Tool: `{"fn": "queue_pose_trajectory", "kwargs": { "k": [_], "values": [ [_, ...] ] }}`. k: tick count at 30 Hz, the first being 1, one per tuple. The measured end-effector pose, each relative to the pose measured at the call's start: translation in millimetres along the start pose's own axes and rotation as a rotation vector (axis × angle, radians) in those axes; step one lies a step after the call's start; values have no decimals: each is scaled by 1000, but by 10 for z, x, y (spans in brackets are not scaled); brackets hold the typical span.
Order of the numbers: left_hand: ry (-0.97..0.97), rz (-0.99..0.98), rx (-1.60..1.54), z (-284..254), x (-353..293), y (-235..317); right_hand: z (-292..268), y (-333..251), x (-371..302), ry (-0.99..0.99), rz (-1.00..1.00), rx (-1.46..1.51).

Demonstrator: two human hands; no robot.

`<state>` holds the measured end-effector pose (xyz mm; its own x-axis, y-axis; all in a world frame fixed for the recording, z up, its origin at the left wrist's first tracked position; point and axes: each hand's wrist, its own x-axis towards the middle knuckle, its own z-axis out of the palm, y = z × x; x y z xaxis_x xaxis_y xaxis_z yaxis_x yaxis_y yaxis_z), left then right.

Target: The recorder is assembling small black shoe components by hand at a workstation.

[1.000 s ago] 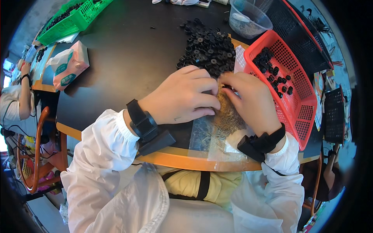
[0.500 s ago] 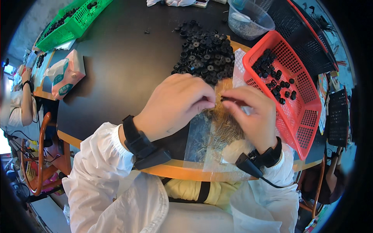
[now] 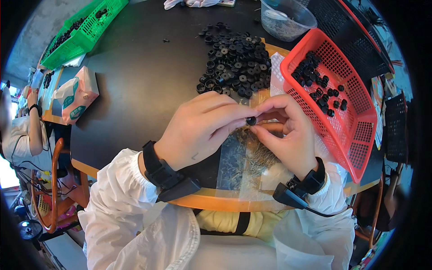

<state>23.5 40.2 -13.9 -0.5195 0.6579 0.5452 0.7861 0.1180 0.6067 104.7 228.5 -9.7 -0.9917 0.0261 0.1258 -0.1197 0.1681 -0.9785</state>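
My left hand (image 3: 202,128) and my right hand (image 3: 290,135) meet over the near part of the table. Between their fingertips is a small round black cap (image 3: 251,120); the left thumb and forefinger pinch it from one side, the right fingers close on it from the other. Under the hands, many thin metal pins (image 3: 260,157) lie on clear plastic film (image 3: 229,168). Just beyond, similar loose black caps form a large pile (image 3: 236,65). Any small part inside the held cap is hidden by the fingers.
A red basket (image 3: 366,135) with several black parts (image 3: 321,96) stands at my right. Behind it are a clear tub (image 3: 288,20) and black baskets (image 3: 346,40). Far left are a tissue pack (image 3: 81,96) and a green basket (image 3: 85,33). Another person's arm (image 3: 33,126) shows at the left edge.
My hands have come together from slightly apart. The black part from my right fingertips now sits between both hands, with its round end showing. The whole view has shifted slightly.
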Motion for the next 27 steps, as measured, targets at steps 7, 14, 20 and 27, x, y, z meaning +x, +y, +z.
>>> {"fn": "queue_pose_trajectory", "kwargs": {
  "k": [7, 14, 20, 27],
  "values": [
    [85, -52, -51, 1, -21, -12, -3, 17, -13, 7, -9, 56],
    [108, -9, -9, -44, 8, 15, 34, -20, -19, -1, 1, 53],
    [105, -72, -9, -27, -14, 29, 28, -23, -15, -9, -8, 21],
    [116, 30, 134, -52, 4, 40, 21, 20, -22, -17, 17, 234]
  ]
}}
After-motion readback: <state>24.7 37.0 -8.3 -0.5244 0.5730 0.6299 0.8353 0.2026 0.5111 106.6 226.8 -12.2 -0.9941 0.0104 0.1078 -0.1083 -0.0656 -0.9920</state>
